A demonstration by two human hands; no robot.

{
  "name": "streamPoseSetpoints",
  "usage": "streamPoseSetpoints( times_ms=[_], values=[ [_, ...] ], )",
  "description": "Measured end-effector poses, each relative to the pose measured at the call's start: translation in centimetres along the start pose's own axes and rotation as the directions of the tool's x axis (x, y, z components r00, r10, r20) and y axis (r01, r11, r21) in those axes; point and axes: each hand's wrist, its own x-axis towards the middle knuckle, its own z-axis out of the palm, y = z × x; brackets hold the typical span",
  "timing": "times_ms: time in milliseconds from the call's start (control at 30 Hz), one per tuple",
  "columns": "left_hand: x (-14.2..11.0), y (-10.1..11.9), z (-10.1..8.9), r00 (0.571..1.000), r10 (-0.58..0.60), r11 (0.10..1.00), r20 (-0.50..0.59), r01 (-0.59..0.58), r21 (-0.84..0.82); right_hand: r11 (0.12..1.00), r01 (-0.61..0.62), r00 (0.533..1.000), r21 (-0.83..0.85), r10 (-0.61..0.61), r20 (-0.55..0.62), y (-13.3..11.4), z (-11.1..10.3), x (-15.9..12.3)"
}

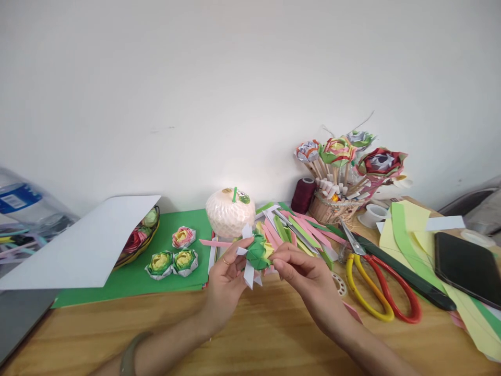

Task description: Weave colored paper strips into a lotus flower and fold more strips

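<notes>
Paper flower (257,253), green and yellow with white points, is held up over the tabletop (164,318). I have my left grip (229,274) clamped on its left side, thumb and fingers closed, while my right grip (307,274) pinches at its yellow edge, fingertips together. To my right, scissors (362,253) with one yellow and one red handle lie near a black phone (467,266). To my left, three small folded blooms (186,261) rest on green sheets (168,284), near a basket (151,241) partly covered by a white sheet (78,245). Beyond my hands I see loose paper strips (305,232), a white textured ornament (230,211), a maroon spool (304,196) and a container (329,209) of stemmed flowers, then the pale wall (235,78).
</notes>
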Motion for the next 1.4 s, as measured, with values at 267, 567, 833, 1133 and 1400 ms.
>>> streamPoseSetpoints(
  times_ms=[267,567,833,1133,1400],
  values=[
    [-0.2,0.1,0.0,0.999,-0.006,1.000,0.032,0.006,-0.018,0.984,0.092,0.996,-0.150,-0.093,0.003,0.1,0.3,-0.4],
    [-0.4,-0.7,-0.8,0.995,0.084,0.987,0.047,-0.090,0.131,0.827,0.329,0.938,-0.456,-0.342,0.056,-0.1,-0.1,-0.5],
    [-0.1,-1.1,-1.1,0.994,0.090,0.988,0.066,-0.098,0.119,0.818,0.411,0.911,-0.401,-0.351,0.218,-0.5,-0.9,-0.1],
    [-0.2,-1.0,-0.9,0.993,0.105,0.988,0.058,-0.111,0.108,0.822,0.381,0.924,-0.423,-0.351,0.150,-0.3,-0.6,-0.3],
    [-0.3,-0.7,-1.0,0.991,0.109,0.984,0.072,-0.118,0.134,0.917,0.225,0.974,-0.328,-0.207,0.090,-1.0,-0.6,-0.1]
  ],
)
